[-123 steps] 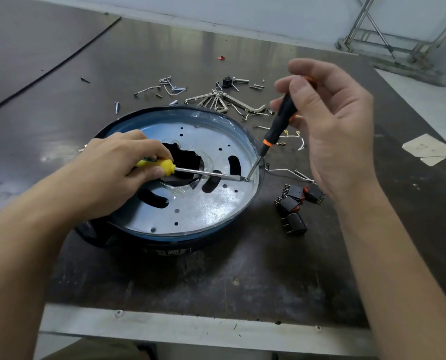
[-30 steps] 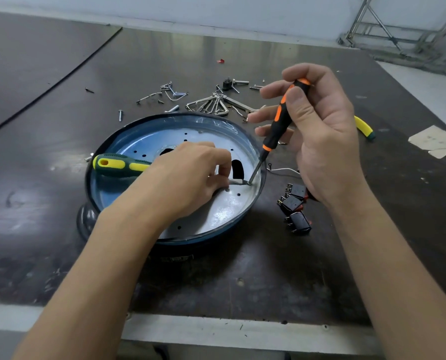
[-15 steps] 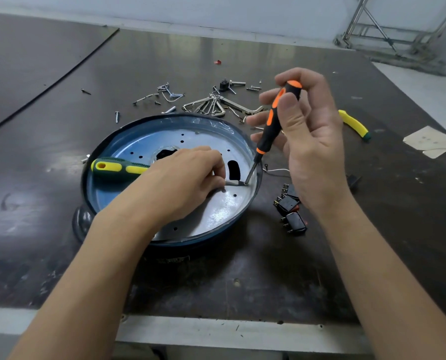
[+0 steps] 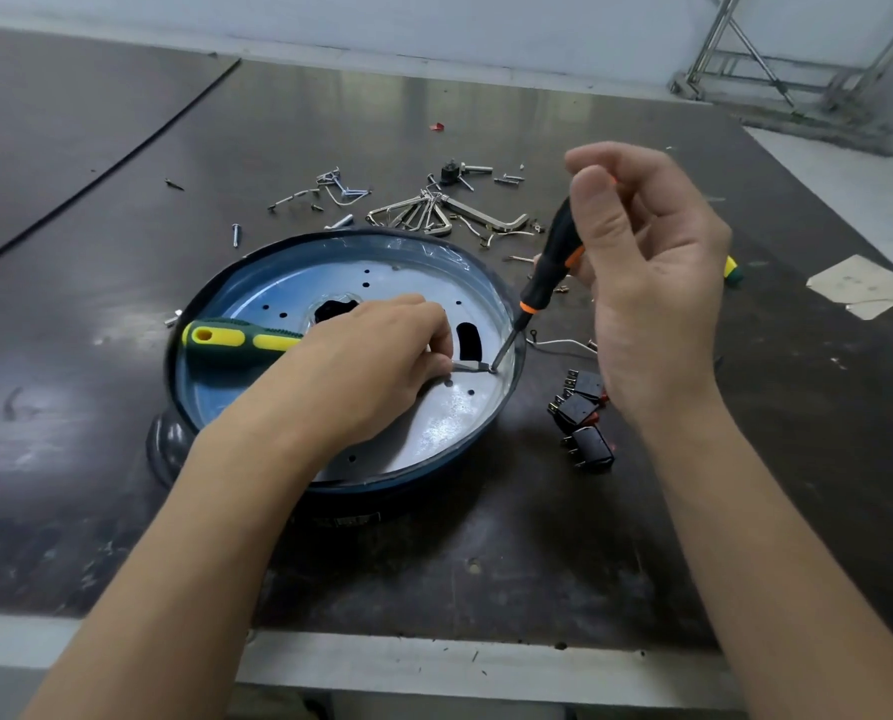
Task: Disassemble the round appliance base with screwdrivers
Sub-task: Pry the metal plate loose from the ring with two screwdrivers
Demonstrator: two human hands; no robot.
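Note:
The round appliance base [image 4: 436, 423] lies on the dark table, a blue rim around a silvery perforated plate. My left hand [image 4: 371, 366] lies across the plate and grips the shaft of a green-and-yellow screwdriver [image 4: 236, 337], whose handle points left. Its blade tip meets the plate near the right rim. My right hand [image 4: 647, 283] holds a black-and-orange screwdriver [image 4: 548, 267] steeply upright, its tip [image 4: 493, 368] at the same spot by the rim.
Three black switches [image 4: 582, 418] lie right of the base. Hex keys [image 4: 434, 213], screws and wire clips are scattered behind it. A yellow-green tool end [image 4: 731, 268] shows past my right hand. Paper scraps [image 4: 860, 285] lie far right. The table's front edge [image 4: 434, 662] is near me.
My left hand slid from the yellow-green handle down onto the shaft near the tip. Over the last second both hands stay at the same spot by the rim; the view shifted slightly.

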